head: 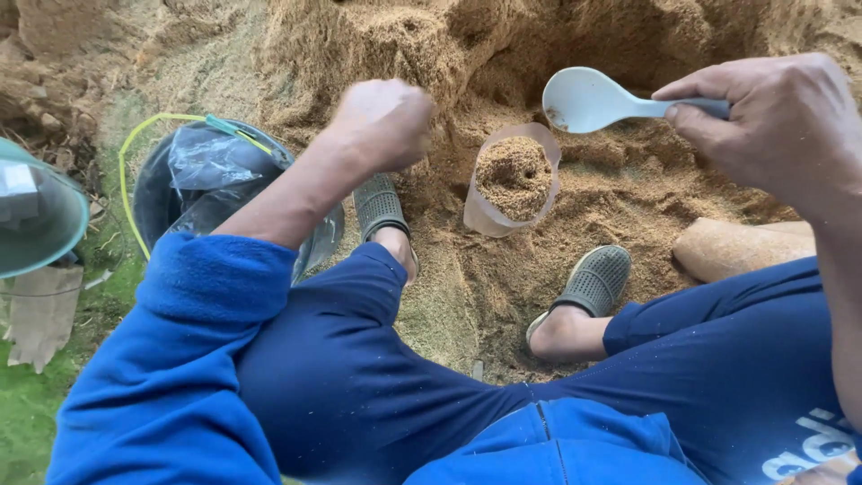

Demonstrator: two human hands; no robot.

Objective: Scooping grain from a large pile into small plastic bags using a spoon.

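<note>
A clear plastic bag (489, 211) stands upright in a heap of sawdust (620, 193), filled nearly to its rim with the same brown sawdust. My right hand (777, 121) holds a pale plastic spoon (588, 99) by its handle, the empty bowl hovering just above and right of the bag. My left hand (386, 121) is a closed fist left of the bag, above the sawdust; whether it holds anything is hidden. My legs in blue trousers and grey clogs (593, 280) rest on the sawdust around the bag.
A dark bucket (157, 202) lined with clear plastic and a yellow-green cord sits at the left. A teal bowl edge (40, 220) and torn cardboard (40, 314) lie far left on grass. A filled sawdust bag (727, 247) lies at the right.
</note>
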